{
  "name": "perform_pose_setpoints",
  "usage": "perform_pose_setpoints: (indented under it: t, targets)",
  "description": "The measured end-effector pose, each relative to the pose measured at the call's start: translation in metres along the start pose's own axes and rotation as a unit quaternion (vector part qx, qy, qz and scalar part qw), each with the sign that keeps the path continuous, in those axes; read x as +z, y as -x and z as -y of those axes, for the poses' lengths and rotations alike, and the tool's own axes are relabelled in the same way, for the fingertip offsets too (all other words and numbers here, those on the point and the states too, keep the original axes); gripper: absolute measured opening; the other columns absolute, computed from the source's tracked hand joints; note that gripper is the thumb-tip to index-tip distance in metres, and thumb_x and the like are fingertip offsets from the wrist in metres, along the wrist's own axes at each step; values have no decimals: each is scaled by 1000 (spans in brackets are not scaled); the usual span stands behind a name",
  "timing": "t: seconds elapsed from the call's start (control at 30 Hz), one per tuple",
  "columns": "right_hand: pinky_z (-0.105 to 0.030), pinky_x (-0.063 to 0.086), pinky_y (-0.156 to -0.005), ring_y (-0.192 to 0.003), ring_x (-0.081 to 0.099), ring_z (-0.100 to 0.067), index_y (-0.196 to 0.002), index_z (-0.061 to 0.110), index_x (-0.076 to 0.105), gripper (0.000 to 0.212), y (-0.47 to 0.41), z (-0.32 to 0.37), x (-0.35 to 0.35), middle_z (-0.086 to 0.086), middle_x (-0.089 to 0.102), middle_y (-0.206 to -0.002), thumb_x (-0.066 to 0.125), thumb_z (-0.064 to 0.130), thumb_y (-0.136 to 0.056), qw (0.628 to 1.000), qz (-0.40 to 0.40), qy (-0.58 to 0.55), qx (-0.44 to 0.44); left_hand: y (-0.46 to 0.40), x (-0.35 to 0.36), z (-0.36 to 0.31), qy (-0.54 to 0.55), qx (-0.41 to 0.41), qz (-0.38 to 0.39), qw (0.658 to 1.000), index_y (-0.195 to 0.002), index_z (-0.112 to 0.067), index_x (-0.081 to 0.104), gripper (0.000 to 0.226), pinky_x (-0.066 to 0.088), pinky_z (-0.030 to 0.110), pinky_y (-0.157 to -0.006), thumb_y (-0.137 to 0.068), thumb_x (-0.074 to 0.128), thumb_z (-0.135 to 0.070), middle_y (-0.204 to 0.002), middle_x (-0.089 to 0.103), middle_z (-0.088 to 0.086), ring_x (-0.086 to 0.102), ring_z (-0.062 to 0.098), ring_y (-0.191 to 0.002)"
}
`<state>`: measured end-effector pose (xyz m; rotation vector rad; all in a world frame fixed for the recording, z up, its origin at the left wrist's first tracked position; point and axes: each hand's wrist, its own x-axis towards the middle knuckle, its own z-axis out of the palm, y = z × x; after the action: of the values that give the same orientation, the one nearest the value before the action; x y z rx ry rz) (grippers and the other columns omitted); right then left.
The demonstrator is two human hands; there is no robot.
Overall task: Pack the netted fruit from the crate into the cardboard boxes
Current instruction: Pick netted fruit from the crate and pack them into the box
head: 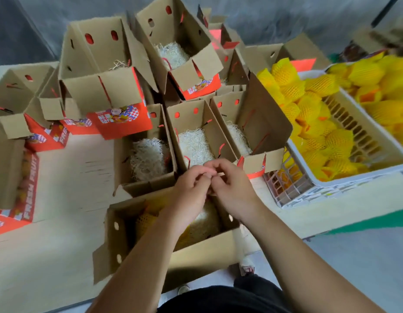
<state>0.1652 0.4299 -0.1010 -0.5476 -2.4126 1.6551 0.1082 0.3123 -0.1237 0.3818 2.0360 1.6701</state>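
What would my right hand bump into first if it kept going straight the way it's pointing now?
Probably the left hand: the right hand points up and leftward, and its fingertips already meet the left hand's. Past that lies the middle open cardboard box lined with white shredded paper, though depth is hard to judge.

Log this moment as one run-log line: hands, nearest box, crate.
hands: left and right together, fingers curled, pinching something small | nearest box: some netted fruit on straw | crate: fruit remaining
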Motion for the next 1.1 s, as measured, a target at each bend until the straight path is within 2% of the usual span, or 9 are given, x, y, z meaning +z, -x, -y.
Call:
perform_pose_setpoints:
  t: [0.2, 0.3, 0.37, 0.43, 0.57, 0.7, 0.77, 0.93, 1.1]
  targets:
    - [-34, 59, -72, -85, 71, -14, -107, 14, 68, 26, -20, -23, -99, 2, 73, -92, 52, -2, -95, 988, -138, -64, -27, -39, 115, -49, 36, 88, -16, 995, -95, -33, 71, 29, 49, 7, -67, -101, 49, -16, -92, 72, -25, 68, -8, -86]
    - [-17, 52, -67, -79, 69, -2, -104, 16, 69, 25, -39, -44, -156, 11, 73, -88, 54, -1, -95, 981, -176, -78, -36, -68, 177, -67, 45, 77, -1, 996, -100, -27, 72, 27, 57, 26, -82, -95, 46, -25, -99, 75, -10, 71, 5, -97]
    - [-11, 47, -65, -76, 66, 3, -101, 21, 68, 23, -54, -62, -193, 17, 73, -87, 56, 2, -96, 977, -197, -69, -36, -92, 218, -75, 42, 78, 2, 996, -102, -20, 73, 31, 56, 29, -88, -92, 45, -27, -104, 75, -4, 70, 8, -102]
    - [-14, 48, -65, -76, 65, 0, -100, 24, 67, 20, -71, -84, -228, 13, 72, -88, 57, 7, -96, 978, -201, -54, -23, -114, 254, -80, 6, 97, 6, 995, -101, -20, 74, 32, 53, 24, -88, -91, 44, -28, -106, 74, -7, 68, 5, -102]
    - [-35, 49, -78, -81, 59, -15, -114, 18, 62, 19, -111, -133, -284, 2, 67, -105, 60, 12, -96, 986, -159, 31, 35, -159, 290, -64, -170, 165, 14, 971, -104, -13, 71, 25, 49, 35, -90, -105, 49, -23, -105, 73, 1, 65, 17, -103]
    - [-45, 44, -102, -122, 55, -35, -136, 14, 54, 48, -159, -163, -311, -13, 53, -138, 64, 8, -89, 980, -97, 169, 44, -179, 299, -48, -412, 206, -12, 888, -104, -23, 69, 19, 49, 37, -77, -104, 52, -30, -97, 71, -2, 63, 21, -93]
    - [-47, 41, -105, -129, 47, -42, -143, 13, 47, 61, -187, -167, -313, -14, 45, -144, 66, 10, -85, 964, -66, 255, 27, -181, 302, -45, -494, 211, -20, 843, -102, -30, 69, 15, 46, 33, -75, -99, 55, -34, -94, 71, -9, 63, 16, -90]
    - [-51, 47, -101, -125, 46, -44, -147, 9, 31, 86, -242, -175, -310, -16, 31, -141, 81, 25, -79, 970, -69, 221, 70, -182, 303, -45, -564, 189, -17, 804, -93, -30, 70, 12, 36, 28, -68, -91, 60, -35, -81, 68, -11, 60, 12, -80]
    - [-51, 52, -92, -110, 53, -47, -133, 12, 38, 73, -246, -187, -313, -16, 31, -133, 81, 24, -74, 969, -88, 225, 53, -183, 308, -47, -584, 160, -35, 795, -91, -30, 66, 9, 36, 30, -69, -91, 59, -36, -82, 65, -11, 58, 15, -83]
